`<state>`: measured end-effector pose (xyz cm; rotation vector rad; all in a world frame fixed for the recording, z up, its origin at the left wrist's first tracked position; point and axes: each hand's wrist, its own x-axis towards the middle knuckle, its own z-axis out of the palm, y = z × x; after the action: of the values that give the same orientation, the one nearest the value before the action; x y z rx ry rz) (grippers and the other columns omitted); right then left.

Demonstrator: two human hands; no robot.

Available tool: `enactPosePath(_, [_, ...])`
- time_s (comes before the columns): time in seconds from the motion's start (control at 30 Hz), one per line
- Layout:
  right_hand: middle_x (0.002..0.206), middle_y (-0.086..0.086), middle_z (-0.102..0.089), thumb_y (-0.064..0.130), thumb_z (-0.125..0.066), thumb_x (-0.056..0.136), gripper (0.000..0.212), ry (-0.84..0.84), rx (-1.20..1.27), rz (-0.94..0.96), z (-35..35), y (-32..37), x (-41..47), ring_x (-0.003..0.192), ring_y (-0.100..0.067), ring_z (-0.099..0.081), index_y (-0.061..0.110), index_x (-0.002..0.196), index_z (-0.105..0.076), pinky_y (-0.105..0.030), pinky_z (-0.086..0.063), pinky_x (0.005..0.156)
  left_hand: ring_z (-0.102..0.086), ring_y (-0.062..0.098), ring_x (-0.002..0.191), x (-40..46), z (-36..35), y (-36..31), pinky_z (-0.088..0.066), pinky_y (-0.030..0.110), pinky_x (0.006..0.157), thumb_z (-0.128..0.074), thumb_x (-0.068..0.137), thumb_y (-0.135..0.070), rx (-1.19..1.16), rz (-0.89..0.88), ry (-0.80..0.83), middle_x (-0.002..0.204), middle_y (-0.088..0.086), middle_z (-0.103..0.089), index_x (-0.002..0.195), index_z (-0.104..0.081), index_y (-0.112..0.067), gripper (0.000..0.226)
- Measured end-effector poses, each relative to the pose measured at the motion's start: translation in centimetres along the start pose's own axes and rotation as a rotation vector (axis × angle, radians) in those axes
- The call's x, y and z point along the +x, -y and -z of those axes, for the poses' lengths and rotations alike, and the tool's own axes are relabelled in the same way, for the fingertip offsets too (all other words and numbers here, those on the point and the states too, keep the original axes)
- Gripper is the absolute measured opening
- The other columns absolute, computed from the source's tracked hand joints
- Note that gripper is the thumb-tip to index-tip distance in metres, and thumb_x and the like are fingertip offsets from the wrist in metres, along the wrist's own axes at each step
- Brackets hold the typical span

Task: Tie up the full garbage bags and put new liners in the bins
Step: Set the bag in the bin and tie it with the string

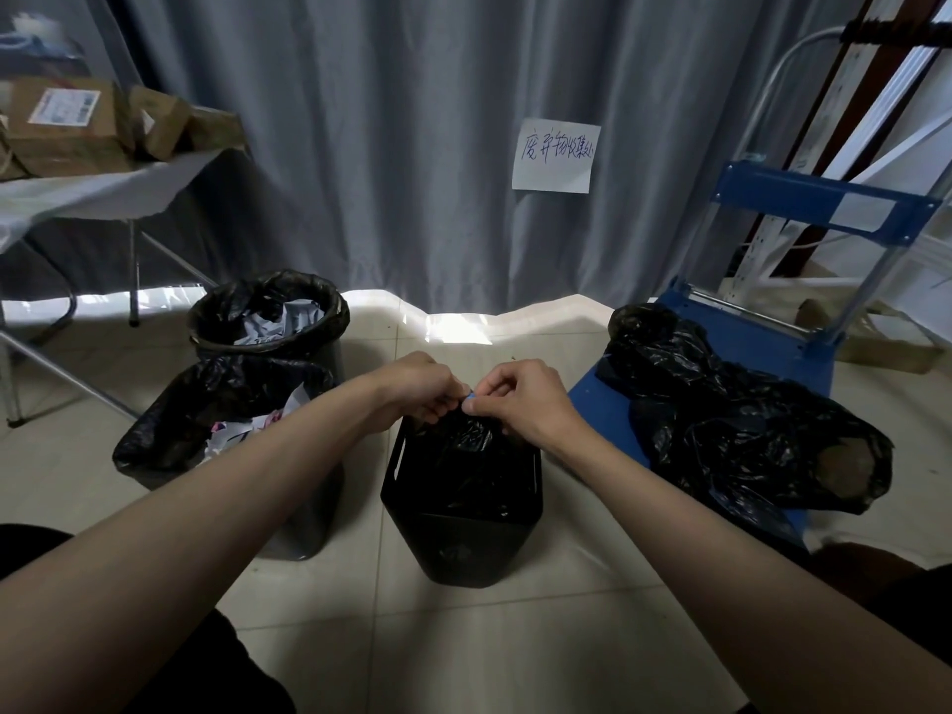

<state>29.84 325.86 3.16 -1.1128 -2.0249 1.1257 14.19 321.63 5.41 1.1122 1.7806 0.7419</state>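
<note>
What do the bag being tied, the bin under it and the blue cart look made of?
Bag: thin glossy black plastic film, crinkled with sharp highlights. Bin: probably rigid matte black plastic, with smooth flat walls and a cut handle slot. Cart: apparently blue-painted metal, flat deck, silvery tube handle.

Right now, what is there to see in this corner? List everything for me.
Bins: three, dark; one in front, one at the left, one behind it, all with black liners.
Gathered bag: one, black, in the front bin.
Tie: one, blue, small, between the fingers at the bag's neck.
Full bags: black, on the trolley; count unclear.
Trolley: one, blue, right.
Note: one, white, handwritten, on the curtain.
Curtain: grey, behind.
Boxes: several, brown, on the table.
Table: one, white top, left.
Left hand: pinches the tie.
Right hand: pinches the tie.
</note>
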Motion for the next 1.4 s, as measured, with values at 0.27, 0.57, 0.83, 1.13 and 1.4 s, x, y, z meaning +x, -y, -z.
enactPosePath(0.27, [0.052,0.010,-0.059,0.015,-0.079,0.078,0.010,0.162,0.052,-0.173,0.6,0.6,0.4,0.050,-0.005,-0.051,0.012,0.071,-0.074,-0.017,-0.041,0.046,-0.052,0.013,0.065,-0.2,0.3,-0.1,-0.046,0.018,0.060,-0.061,0.092,-0.008,0.135,-0.089,0.005,0.071,0.005,-0.058,0.086,-0.071,-0.005,0.011])
enactPosePath(0.57, [0.061,0.003,-0.060,0.020,-0.072,0.080,0.015,0.223,0.003,-0.219,1.1,0.2,0.4,0.062,-0.012,-0.055,0.016,0.066,-0.068,-0.023,-0.046,0.056,-0.057,0.011,0.070,0.2,0.6,0.6,-0.051,0.016,0.065,-0.060,0.092,0.001,0.147,-0.192,0.052,0.074,0.006,-0.063,0.093,-0.072,-0.002,0.013])
enactPosePath(0.83, [0.064,0.001,-0.068,0.009,-0.078,0.077,0.006,0.227,-0.184,-0.127,1.1,-0.5,0.1,0.058,-0.011,-0.062,0.011,0.071,-0.075,-0.020,-0.055,0.055,-0.062,0.016,0.069,0.8,2.1,1.2,-0.054,0.025,0.071,-0.069,0.083,0.006,0.164,-0.284,-0.108,0.075,0.010,-0.071,0.083,-0.073,-0.010,0.017])
enactPosePath(1.13, [0.066,0.002,-0.067,0.012,-0.078,0.078,0.007,0.336,-0.256,-0.106,0.9,-0.3,-0.1,0.063,-0.012,-0.062,0.009,0.074,-0.073,-0.023,-0.057,0.059,-0.056,-0.009,0.051,0.4,1.4,1.1,-0.039,0.005,0.054,-0.073,0.078,0.005,0.283,-0.427,-0.314,0.062,-0.005,-0.064,0.076,-0.062,-0.015,0.023])
enactPosePath(1.4, [0.063,-0.001,-0.063,0.011,-0.074,0.080,0.013,0.259,-0.093,-0.114,1.0,-0.3,0.0,0.064,-0.014,-0.062,0.012,0.071,-0.065,-0.026,-0.058,0.062,-0.059,0.000,0.059,1.0,1.2,1.5,-0.040,0.007,0.054,-0.073,0.078,0.002,0.328,-0.455,-0.386,0.066,-0.001,-0.067,0.075,-0.061,-0.015,0.021])
